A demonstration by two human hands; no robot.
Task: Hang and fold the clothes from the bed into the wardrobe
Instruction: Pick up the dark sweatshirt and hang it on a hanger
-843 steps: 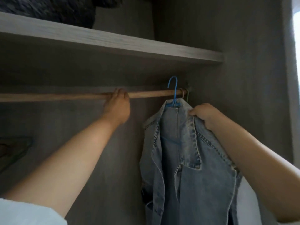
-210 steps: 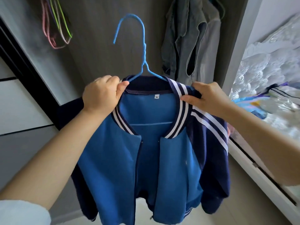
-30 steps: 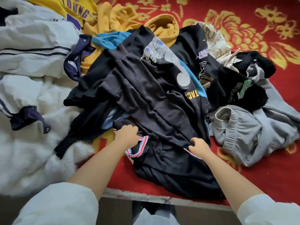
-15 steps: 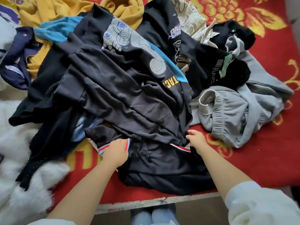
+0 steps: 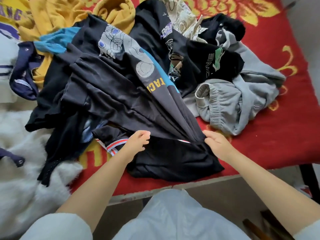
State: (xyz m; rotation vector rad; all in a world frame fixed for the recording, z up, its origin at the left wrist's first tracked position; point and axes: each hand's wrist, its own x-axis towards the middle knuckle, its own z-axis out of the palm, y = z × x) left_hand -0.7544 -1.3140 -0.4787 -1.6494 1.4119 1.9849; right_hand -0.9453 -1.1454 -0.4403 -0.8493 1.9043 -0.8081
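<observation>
Far left of the frame: a white fluffy blanket (image 5: 19, 153), with a white garment with dark navy trim (image 5: 20, 66) above it. Upper left: yellow clothes (image 5: 57, 13), one with purple lettering. Centre: a heap of dark clothes, topped by a black printed shirt (image 5: 121, 78) with a grey graphic and a teal edge, fanned toward the lower centre. Below it: a black garment with red-and-white striped trim (image 5: 173, 156), close to the near edge of the red patterned bedspread (image 5: 277, 135).

Left hand (image 5: 136, 142) just above that striped trim, fingers loosely curled and slightly apart, gripping nothing that can be made out. Right hand (image 5: 216, 144) at the gathered hem of the black printed shirt, fingers bunching the fabric so that folds radiate from the grip. Right of the frame: grey sweatpants (image 5: 233, 104) in a crumpled lump, more black tops above them.

By judgement, early to middle of the job: most clothes on the bed, unfolded and unsorted, no wardrobe in view.

Against half a second earlier: left hand off the striped trim and up toward the shirt's hem; right hand now drawing the shirt taut, where the cloth lay slack; view shifted slightly to the right. Seven seconds back, both hands on a blue jacket on a hanger at the wardrobe.
</observation>
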